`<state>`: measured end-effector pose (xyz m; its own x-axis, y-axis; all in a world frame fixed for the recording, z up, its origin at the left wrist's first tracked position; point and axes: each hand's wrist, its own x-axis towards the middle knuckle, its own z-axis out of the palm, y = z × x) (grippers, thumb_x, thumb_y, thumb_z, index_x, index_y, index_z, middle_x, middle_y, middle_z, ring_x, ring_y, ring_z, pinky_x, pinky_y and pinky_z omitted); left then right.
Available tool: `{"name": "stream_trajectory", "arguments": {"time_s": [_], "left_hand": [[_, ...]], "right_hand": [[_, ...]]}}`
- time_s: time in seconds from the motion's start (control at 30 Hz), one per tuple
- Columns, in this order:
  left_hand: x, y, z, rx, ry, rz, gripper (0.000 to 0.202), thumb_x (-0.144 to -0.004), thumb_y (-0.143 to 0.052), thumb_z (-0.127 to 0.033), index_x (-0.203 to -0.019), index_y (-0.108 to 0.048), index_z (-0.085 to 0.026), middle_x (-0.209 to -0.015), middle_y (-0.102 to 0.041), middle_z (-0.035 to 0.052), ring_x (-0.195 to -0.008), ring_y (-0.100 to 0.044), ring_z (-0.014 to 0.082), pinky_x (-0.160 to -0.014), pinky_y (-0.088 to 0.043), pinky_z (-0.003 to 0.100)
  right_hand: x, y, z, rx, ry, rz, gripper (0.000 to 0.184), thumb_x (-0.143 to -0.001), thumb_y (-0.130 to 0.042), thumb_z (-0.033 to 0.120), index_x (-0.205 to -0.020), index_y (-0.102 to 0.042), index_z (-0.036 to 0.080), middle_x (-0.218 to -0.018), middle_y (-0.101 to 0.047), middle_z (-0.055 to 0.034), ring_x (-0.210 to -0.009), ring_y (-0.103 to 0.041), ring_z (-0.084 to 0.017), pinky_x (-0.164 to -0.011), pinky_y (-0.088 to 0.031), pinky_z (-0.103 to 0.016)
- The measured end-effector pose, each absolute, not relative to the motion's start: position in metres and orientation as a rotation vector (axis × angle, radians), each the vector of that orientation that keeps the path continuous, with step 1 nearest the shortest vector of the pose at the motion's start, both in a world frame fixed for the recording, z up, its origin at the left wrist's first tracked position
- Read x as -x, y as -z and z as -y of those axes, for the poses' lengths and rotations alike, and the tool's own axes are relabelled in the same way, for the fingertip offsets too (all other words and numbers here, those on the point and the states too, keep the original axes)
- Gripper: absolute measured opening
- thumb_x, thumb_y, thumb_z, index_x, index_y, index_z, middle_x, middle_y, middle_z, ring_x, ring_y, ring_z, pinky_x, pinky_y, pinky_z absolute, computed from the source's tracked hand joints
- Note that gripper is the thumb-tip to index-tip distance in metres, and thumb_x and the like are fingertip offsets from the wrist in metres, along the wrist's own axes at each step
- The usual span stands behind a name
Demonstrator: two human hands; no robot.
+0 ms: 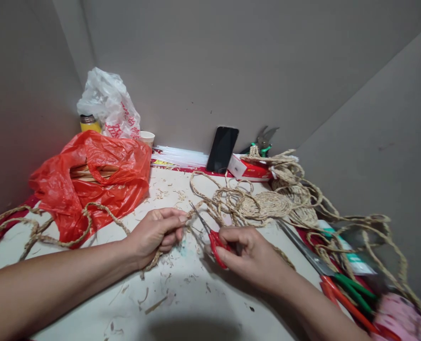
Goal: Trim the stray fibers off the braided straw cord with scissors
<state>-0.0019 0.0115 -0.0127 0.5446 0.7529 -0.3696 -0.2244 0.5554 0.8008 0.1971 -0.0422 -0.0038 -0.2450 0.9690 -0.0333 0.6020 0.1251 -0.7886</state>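
My left hand (159, 233) is closed, pinching a braided straw rope (100, 210) near its end at the table's middle. My right hand (248, 255) grips small red-handled scissors (210, 234), whose blades point up and left toward the pinched rope end. The rope trails left across the table past a red plastic bag (96, 182). More braided rope and a flat coiled straw mat (265, 204) lie just behind the scissors.
A white table (189, 293) littered with straw scraps sits in a grey-walled corner. A black phone (222, 149) leans on the back wall beside green-handled pruners (263, 142). Large red-and-green shears (324, 270) lie at right. A white bag (109, 104), yellow jar (89, 124) and cup (147, 138) stand back left.
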Motion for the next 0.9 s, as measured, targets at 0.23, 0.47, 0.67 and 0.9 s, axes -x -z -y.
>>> {"name": "stream_trajectory", "arguments": {"time_s": [0.23, 0.47, 0.67, 0.9], "left_hand": [[0.003, 0.014, -0.013, -0.781, -0.634, -0.810, 0.020, -0.072, -0.070, -0.028, -0.082, -0.058, -0.016, -0.045, -0.043, -0.0088, -0.033, -0.017, 0.0000, -0.035, -0.006, 0.016], [0.003, 0.014, -0.012, -0.757, -0.643, -0.817, 0.025, -0.074, -0.069, -0.034, -0.071, -0.049, -0.019, -0.040, -0.026, -0.0122, -0.036, -0.012, 0.0020, -0.037, -0.006, 0.017], [0.003, 0.013, -0.011, -0.799, -0.636, -0.798, 0.026, -0.075, -0.069, -0.038, -0.077, -0.053, -0.018, -0.041, -0.023, -0.0128, -0.037, -0.009, 0.0024, -0.037, -0.005, 0.018], [0.006, 0.020, -0.018, -0.717, -0.664, -0.773, 0.023, -0.075, -0.069, -0.032, -0.073, -0.051, -0.018, -0.042, -0.020, -0.0129, -0.038, -0.008, 0.0024, -0.037, -0.006, 0.016]], "right_hand": [[-0.199, 0.011, 0.041, 1.517, -0.780, 1.982, 0.027, -0.077, -0.046, 0.026, -0.052, -0.036, 0.021, -0.053, -0.035, 0.0048, -0.053, -0.033, -0.010, -0.051, -0.027, -0.025], [-0.200, 0.014, 0.039, 1.477, -0.684, 2.009, 0.028, -0.079, -0.046, 0.024, -0.054, -0.034, 0.021, -0.053, -0.034, 0.0055, -0.052, -0.034, -0.010, -0.052, -0.027, -0.025], [-0.202, 0.017, 0.040, 1.468, -0.571, 2.104, 0.027, -0.079, -0.047, 0.021, -0.056, -0.034, 0.021, -0.055, -0.037, 0.0053, -0.053, -0.036, -0.010, -0.055, -0.029, -0.025], [-0.204, 0.015, 0.039, 1.435, -0.240, 2.215, 0.025, -0.076, -0.053, 0.025, -0.056, -0.038, 0.021, -0.054, -0.043, 0.0034, -0.051, -0.037, -0.010, -0.051, -0.026, -0.024]]}}
